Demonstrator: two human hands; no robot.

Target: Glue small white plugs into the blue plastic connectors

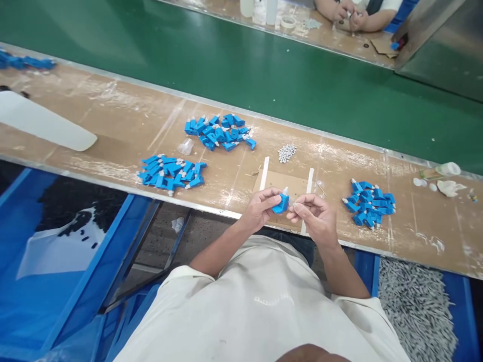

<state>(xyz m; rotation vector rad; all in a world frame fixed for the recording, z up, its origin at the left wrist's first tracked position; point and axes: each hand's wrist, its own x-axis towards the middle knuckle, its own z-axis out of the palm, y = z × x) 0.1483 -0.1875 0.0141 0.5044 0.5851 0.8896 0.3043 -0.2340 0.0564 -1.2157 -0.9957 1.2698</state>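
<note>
My left hand (261,206) grips a small blue plastic part (280,204) with a whitish tip pointing up, held above the front edge of the bench. Close on its right, my right hand (314,213) has thumb and fingers pinched together; what sits between them is too small to name. Beyond both hands lies a piece of cardboard (283,183) taped down with white strips. A small heap of grey pellet-like pieces (287,153) is just past it. Similar blue parts form piles to the left (171,172), at the back (221,131) and to the right (370,203).
A green belt (226,65) runs behind the bench. At left, a pale translucent object (45,120) juts over the bench. Blue bins hold black pieces (68,201) at left and grey pieces (415,306) at right. Across the belt, another person's hands (350,15) are at work.
</note>
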